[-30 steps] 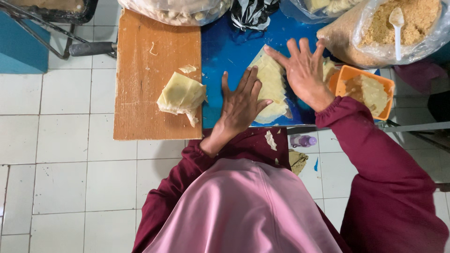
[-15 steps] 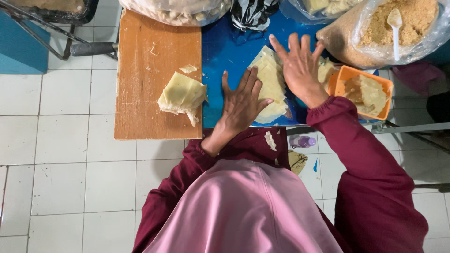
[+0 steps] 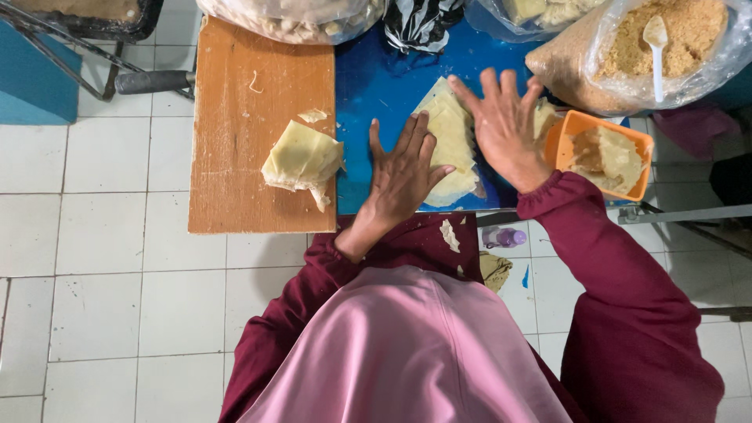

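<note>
Pale thin dough sheet (image 3: pixel 450 137), flat, folded edges

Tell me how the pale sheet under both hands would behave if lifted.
The pale sheet looks thin and lies flat on the blue surface, so it would probably droop. The folded stack on the wooden board suggests similar sheets bend easily. Torn scraps nearby hint it may rip.

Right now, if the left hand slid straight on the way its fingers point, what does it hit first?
The left hand points up and slightly right across the pale dough sheet. Beyond the sheet's tip is bare blue table, then probably the black plastic bag, though heights are unclear.
</note>
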The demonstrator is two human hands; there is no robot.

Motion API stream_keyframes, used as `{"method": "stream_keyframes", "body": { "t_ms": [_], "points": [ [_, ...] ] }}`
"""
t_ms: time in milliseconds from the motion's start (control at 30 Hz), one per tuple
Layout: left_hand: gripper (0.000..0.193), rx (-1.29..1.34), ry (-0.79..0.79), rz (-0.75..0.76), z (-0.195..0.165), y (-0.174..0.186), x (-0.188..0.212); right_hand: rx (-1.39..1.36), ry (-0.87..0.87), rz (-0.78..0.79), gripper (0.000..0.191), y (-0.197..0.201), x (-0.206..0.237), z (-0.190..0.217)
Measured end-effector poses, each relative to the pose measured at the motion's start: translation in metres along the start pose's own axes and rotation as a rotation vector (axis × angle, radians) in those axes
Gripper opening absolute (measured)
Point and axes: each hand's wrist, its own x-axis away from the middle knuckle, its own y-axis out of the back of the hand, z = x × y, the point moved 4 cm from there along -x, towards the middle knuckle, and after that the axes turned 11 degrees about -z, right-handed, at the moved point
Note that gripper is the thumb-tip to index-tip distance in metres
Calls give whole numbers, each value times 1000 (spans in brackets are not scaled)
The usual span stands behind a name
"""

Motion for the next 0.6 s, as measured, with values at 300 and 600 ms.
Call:
{"method": "stream_keyframes", "body": {
  "t_ms": [300, 600],
  "points": [
    [58, 16, -2, 20, 1, 0, 1, -53, 19, -53, 69, 18, 14, 29],
    [67, 9, -10, 27, 3, -2, 8, -268, -80, 46, 68, 41, 37, 18]
  ]
}}
